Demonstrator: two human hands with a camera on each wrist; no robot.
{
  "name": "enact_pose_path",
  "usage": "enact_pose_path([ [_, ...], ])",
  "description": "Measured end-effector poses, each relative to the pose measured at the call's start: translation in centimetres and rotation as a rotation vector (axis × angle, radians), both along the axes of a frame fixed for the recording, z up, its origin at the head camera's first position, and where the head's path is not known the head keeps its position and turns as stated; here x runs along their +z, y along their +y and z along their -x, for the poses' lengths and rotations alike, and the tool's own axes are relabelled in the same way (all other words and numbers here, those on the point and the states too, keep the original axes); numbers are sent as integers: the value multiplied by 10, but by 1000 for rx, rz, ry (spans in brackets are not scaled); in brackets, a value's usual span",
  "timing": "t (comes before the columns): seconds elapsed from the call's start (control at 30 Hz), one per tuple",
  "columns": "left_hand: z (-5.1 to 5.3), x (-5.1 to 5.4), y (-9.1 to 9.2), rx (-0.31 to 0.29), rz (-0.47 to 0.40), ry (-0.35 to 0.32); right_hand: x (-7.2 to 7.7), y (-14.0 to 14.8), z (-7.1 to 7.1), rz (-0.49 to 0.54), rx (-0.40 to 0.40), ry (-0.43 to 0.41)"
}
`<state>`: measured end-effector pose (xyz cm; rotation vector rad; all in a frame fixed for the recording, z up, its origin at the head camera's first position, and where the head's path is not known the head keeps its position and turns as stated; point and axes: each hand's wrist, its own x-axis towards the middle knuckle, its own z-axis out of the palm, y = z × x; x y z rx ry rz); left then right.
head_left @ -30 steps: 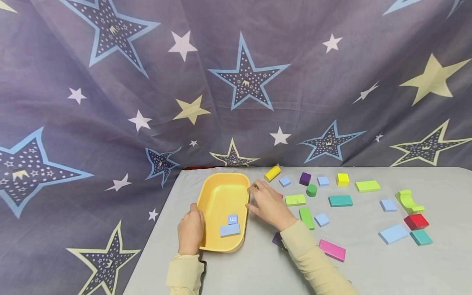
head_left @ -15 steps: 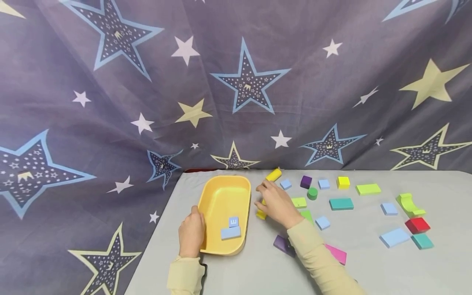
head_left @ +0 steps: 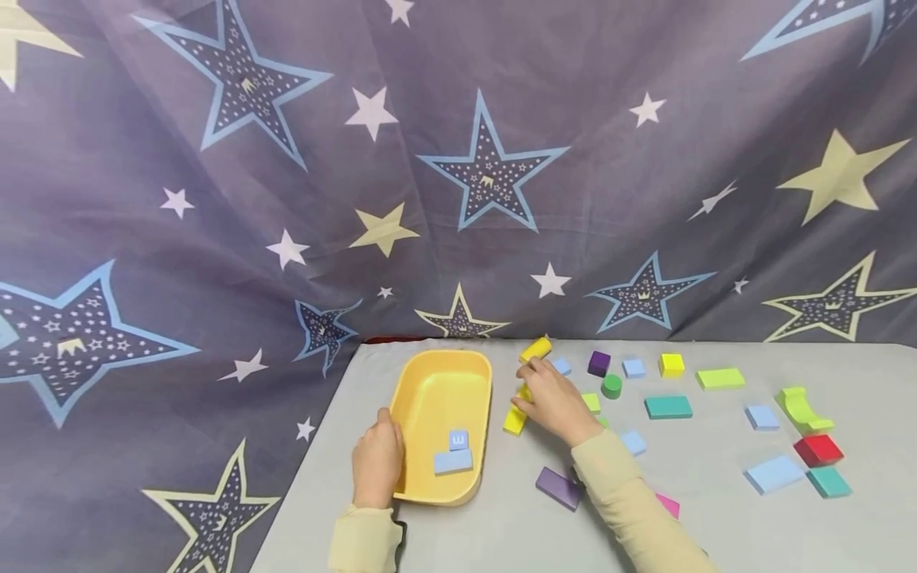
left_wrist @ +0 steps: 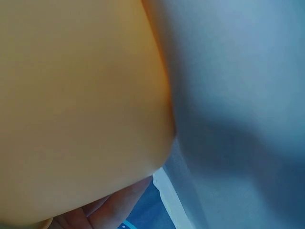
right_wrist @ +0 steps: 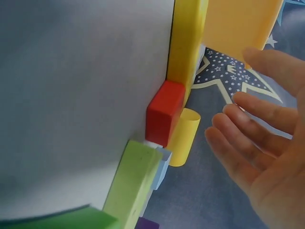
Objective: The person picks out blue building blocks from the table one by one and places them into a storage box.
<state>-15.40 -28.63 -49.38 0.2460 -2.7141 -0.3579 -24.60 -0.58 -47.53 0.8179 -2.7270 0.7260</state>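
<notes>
My left hand (head_left: pixel 377 461) grips the left rim of a yellow plastic tray (head_left: pixel 440 398); its fingers (left_wrist: pixel 121 205) show past the tray wall in the left wrist view. Inside the tray lie a small light-blue block (head_left: pixel 458 439) marked with a letter and a longer light-blue block (head_left: pixel 453 461). Right of the tray, my right hand (head_left: pixel 559 402) hovers over a long yellow block (head_left: pixel 513 422), partly covering it. In the right wrist view its loosely bent fingers hold nothing, near the yellow block, a red block (right_wrist: pixel 164 112) and a yellow cylinder (right_wrist: pixel 183 138).
Many coloured blocks lie scattered on the grey cloth to the right, among them a teal block (head_left: pixel 669 407), a red block (head_left: pixel 819 450) and a lime curved block (head_left: pixel 801 410). A purple block (head_left: pixel 559 488) lies by the right sleeve. A star-patterned curtain (head_left: pixel 458 199) hangs behind.
My right hand has moved away from the tray's right rim, rightward, uncovering the long yellow block and the purple block. The left hand stays on the tray. The head view has tilted slightly upward.
</notes>
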Motion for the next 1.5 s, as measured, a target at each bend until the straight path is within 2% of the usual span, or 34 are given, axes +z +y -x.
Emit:
enact_pose_path([
  [0.17,-1,-4,0,2,-15,-7,-7,4,3,-4,-12,1],
  [0.4,0,-2,0,9,-18,-12,-11,6,11,-28,-5,-13],
  [0.63,1,-2,0,1,-12,-5,-14,13,22,1,-39,11],
  [0.9,1,-3,-1,0,-1,5,-20,24,27,9,-116,-44],
  [1.17,1,-3,1,9,-5,22,-15,32,30,-63,-222,-119],
  [1.33,2,-4,0,4,5,10,-13,33,32,-80,-238,-182],
  [1.5,1,-5,-1,15,0,-27,-14,33,35,-106,-238,-206],
])
